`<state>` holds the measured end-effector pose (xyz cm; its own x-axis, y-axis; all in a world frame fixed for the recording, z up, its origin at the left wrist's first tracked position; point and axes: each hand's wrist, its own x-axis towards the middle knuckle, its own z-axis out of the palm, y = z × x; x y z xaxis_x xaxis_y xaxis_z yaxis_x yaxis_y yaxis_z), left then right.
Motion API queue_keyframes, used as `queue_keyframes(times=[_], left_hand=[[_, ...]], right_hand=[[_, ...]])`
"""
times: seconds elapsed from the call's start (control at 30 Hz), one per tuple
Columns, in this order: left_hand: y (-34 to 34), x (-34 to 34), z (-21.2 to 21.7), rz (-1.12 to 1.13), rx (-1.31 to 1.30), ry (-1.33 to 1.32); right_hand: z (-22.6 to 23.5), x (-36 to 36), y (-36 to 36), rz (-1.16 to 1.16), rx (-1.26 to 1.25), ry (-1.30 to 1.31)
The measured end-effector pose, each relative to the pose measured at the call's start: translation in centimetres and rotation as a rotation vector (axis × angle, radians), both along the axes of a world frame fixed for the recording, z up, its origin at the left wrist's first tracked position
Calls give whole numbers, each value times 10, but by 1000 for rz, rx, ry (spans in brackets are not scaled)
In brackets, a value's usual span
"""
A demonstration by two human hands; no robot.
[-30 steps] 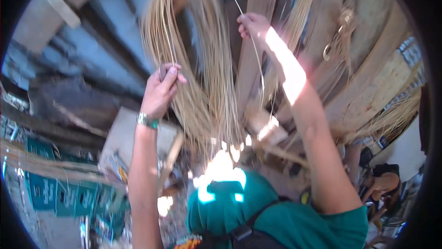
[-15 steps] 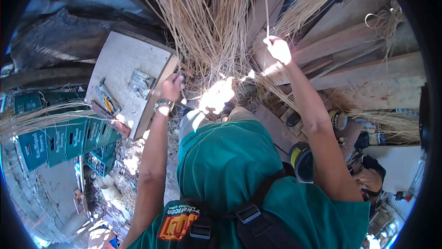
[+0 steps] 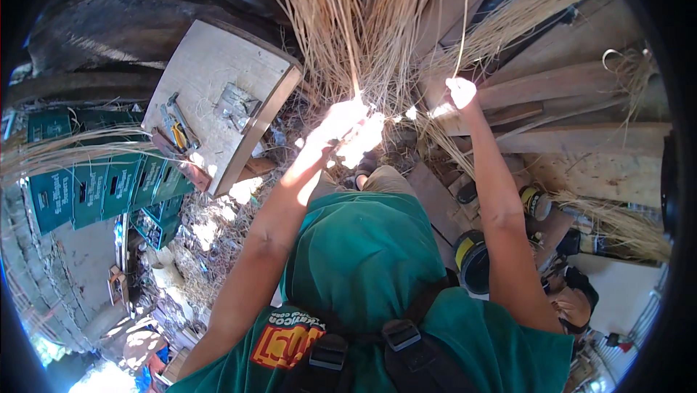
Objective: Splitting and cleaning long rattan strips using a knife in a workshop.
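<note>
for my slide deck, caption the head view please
Right hand gripping a thin strand, left hand washed out by sunlight near long pale strands

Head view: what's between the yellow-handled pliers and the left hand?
Head view, from the pliers to the left hand: pale tabletop, grey blocky piece, the table's wooden edge, then straw-strewn ground.

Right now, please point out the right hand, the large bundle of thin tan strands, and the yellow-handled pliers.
Right hand (image 3: 462, 92): head view, sunlit middle.
Large bundle of thin tan strands (image 3: 381, 37): head view, mid-bundle.
Yellow-handled pliers (image 3: 178, 134): head view, a handle.
</note>
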<state>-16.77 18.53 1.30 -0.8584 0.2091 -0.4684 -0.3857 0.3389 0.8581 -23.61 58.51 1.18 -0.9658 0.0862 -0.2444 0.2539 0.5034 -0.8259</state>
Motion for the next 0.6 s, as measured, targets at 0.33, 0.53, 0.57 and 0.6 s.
queue_keyframes(times=[0.33,0.53,0.57,0.6], left_hand=[[-31,41,0,157,140,170],[-142,125,12,132,-460,-5],[-154,140,29,179,-401,-133],[-173,163,23,201,-379,-127]], right_hand=[[13,44,-35,-207,-483,-103],[5,42,-49,-358,-357,-126],[3,49,-50,-359,-341,-72],[-3,51,-51,-353,-326,-15]])
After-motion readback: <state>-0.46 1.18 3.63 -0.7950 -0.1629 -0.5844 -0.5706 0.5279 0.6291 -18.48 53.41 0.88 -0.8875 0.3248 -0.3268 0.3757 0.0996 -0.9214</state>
